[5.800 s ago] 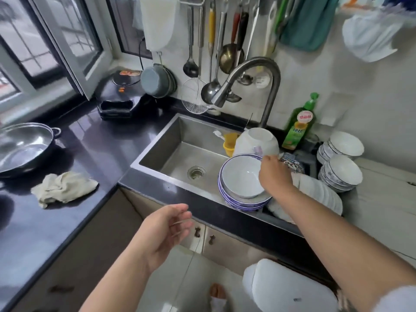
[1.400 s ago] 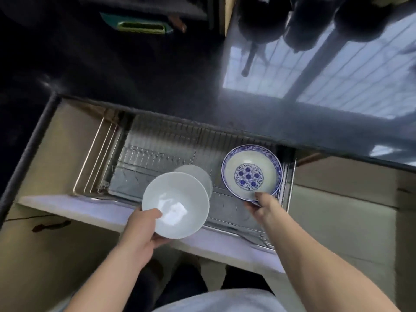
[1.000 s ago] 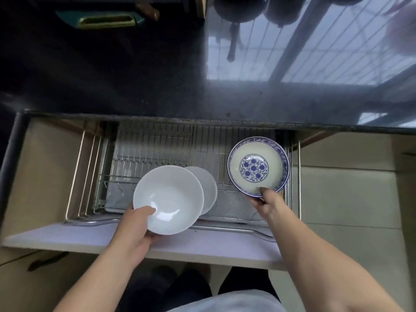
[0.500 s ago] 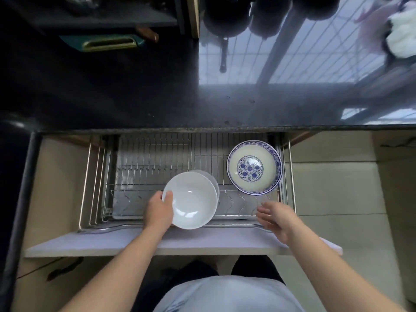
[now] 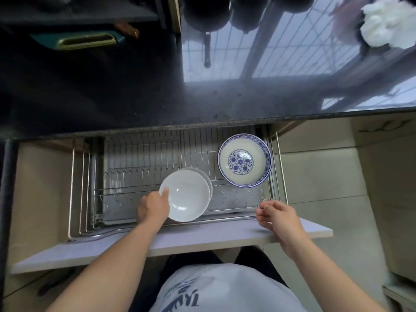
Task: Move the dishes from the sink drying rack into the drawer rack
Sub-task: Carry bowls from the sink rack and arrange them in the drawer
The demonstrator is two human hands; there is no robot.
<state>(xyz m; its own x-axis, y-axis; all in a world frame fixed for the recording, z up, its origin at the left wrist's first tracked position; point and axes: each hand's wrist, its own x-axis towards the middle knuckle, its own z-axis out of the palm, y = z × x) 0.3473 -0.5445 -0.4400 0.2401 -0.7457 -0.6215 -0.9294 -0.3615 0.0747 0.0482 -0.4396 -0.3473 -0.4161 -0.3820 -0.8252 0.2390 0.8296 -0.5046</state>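
Observation:
The pulled-out drawer rack (image 5: 144, 158) of steel wire lies below the black counter. My left hand (image 5: 154, 208) grips the left rim of a plain white bowl (image 5: 185, 195), which leans in the rack's front row against a second white bowl (image 5: 208, 180) mostly hidden behind it. A blue-and-white patterned bowl (image 5: 244, 163) stands tilted at the rack's right end, touched by no hand. My right hand (image 5: 278, 216) hovers over the drawer's front right corner, fingers loosely curled, holding nothing.
The drawer's pale front panel (image 5: 202, 238) juts toward my body. The glossy black countertop (image 5: 112, 91) overhangs the rack's back edge. The left half of the rack holds no dishes. Beige cabinet fronts (image 5: 326, 176) flank the drawer on the right.
My right hand let go of the patterned bowl and drew back toward the drawer front. My left hand lowered the white bowl into the rack against the other white one.

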